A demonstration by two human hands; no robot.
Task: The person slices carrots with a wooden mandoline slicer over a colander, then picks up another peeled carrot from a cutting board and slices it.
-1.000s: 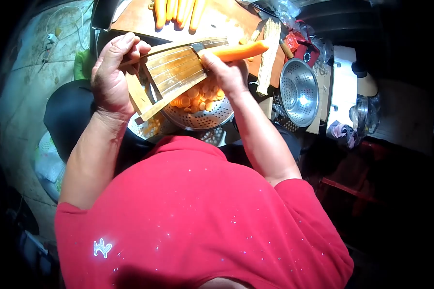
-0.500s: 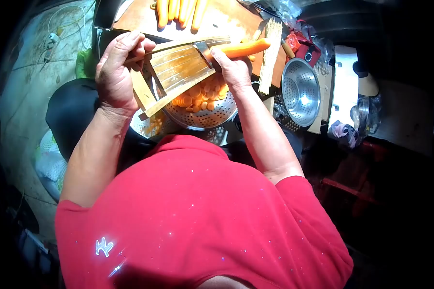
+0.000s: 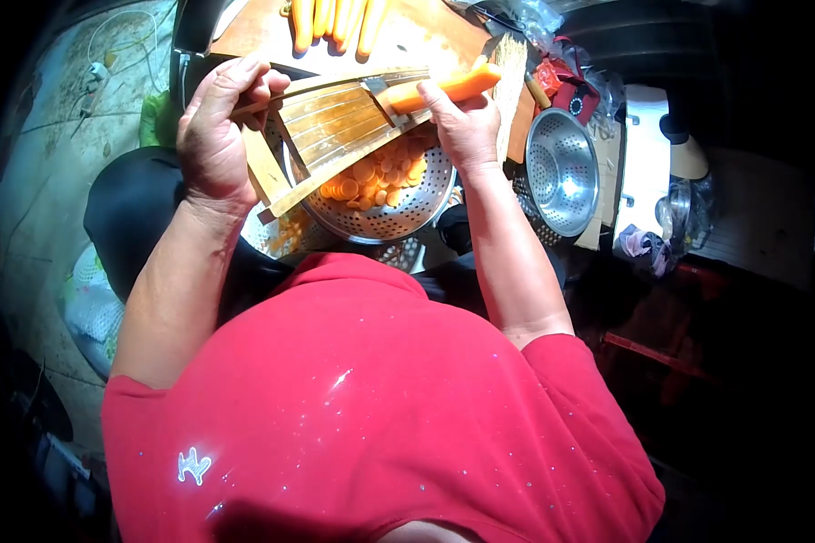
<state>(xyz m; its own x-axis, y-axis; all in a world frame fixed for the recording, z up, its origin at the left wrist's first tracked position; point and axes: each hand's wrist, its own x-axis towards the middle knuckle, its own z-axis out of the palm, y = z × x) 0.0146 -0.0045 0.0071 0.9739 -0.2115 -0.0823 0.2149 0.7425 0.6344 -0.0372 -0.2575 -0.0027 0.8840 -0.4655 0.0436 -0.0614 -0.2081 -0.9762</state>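
Observation:
My left hand [image 3: 215,136] is closed around the near-left end of a wooden mandoline slicer [image 3: 340,131], which is tilted over a metal colander [image 3: 426,210]. A carrot [image 3: 469,84] is gripped in my right hand [image 3: 471,131], thumb along its side. The carrot's left end rests at the slicer's right part, beside a dark metal strip [image 3: 376,88]. Round carrot slices [image 3: 371,185] lie heaped in the colander beneath. Part of that heap is hidden by the slicer.
Several whole carrots [image 3: 335,20] lie on a brown board [image 3: 254,29] at the top. To the right stand a second colander [image 3: 561,172] and a bundle of pale straw-like bristles [image 3: 511,68]. Orange scraps [image 3: 290,233] sit lower left of the colander.
My right hand has shifted to the right and slightly down along the slicer, and the carrot is tilted more steeply. The left hand and slicer have barely moved.

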